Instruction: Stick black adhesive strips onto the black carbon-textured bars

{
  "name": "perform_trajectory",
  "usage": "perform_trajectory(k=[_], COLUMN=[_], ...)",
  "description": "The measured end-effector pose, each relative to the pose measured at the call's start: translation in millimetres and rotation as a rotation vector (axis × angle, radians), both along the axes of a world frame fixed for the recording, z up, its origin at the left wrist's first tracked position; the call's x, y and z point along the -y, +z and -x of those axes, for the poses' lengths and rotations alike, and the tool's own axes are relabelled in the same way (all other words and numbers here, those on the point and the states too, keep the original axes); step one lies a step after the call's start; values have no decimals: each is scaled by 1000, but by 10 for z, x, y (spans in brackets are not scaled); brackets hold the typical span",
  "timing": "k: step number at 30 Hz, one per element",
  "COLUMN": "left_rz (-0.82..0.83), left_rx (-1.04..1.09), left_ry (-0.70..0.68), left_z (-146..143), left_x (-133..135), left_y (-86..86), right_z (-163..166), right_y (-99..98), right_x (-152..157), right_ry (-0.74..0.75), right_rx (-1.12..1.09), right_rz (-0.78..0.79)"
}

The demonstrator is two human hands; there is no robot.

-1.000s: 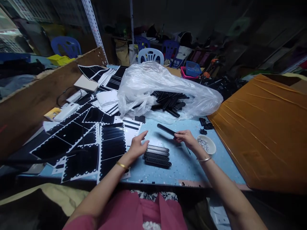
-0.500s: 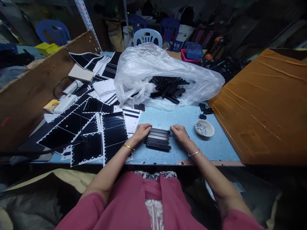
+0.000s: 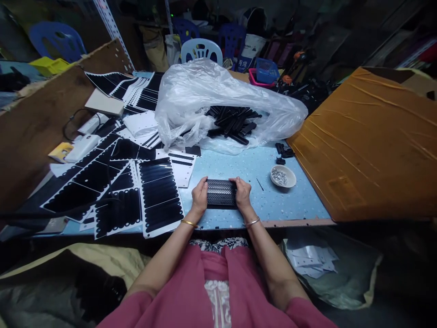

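Note:
A stack of black perforated strips lies near the front edge of the blue table. My left hand grips its left end and my right hand grips its right end, fingers curled over the top. The strips are squared together between both hands. Behind them a clear plastic bag holds many loose black strips.
A small white bowl of shiny screws sits to the right, with a thin pin beside it. Sheets of black die-cut stickers cover the table's left. An orange-brown board lies on the right. Plastic chairs stand behind.
My right hand set the single black strip onto the row, then both hands closed in from the ends and gathered the spread strips into one tight stack nearer me.

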State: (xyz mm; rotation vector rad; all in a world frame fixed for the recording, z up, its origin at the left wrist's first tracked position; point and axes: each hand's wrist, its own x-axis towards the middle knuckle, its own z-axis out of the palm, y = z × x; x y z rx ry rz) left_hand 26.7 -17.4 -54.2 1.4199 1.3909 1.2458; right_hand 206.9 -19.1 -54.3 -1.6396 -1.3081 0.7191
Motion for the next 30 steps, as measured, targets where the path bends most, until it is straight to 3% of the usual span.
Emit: perform_trajectory(k=[10,13,16,21,26,30], left_rz=[25,43,36,51,14,-9], left_rx=[33,49,39,-5,-108,-133], left_ry=[7,34,39,-21,-32,-35], left_z=[52,110,190,280,292,296], left_x=[-20,-9,60,257,322,329], left_y=[44,68,91,24,-107,-95], right_z=[-58,-401,-1026,-1942,-2039,-1989], right_y=[-23,78,297,597,548,486], right_x=[-47,-53,-66,-182,-389,-428], right_ry=[-2,-33,-74,-61,104,146], right_rx=[107,242,420,685,839,919], right_rz=[20,19,49,233,350,364])
